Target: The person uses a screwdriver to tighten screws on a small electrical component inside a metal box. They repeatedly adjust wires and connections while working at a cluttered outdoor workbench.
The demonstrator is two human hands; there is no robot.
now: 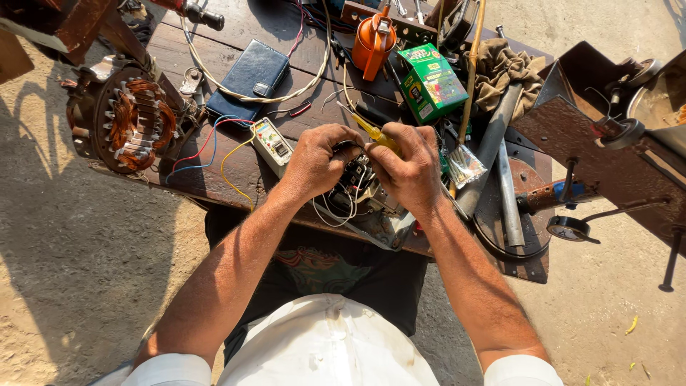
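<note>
At the near edge of the dark wooden workbench [214, 50], your left hand [314, 161] closes around a small black wired electrical part [355, 175], steadying it; your right hand [411, 168] pinches a yellow-handled screwdriver [376, 134], tip angled away; a green cardboard box [431, 82] and an orange oil can [371, 43] stand beyond.

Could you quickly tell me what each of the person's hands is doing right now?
Left hand: closed on the small black wired electrical part.
Right hand: closed around the yellow-handled screwdriver, its tip hidden.
</note>
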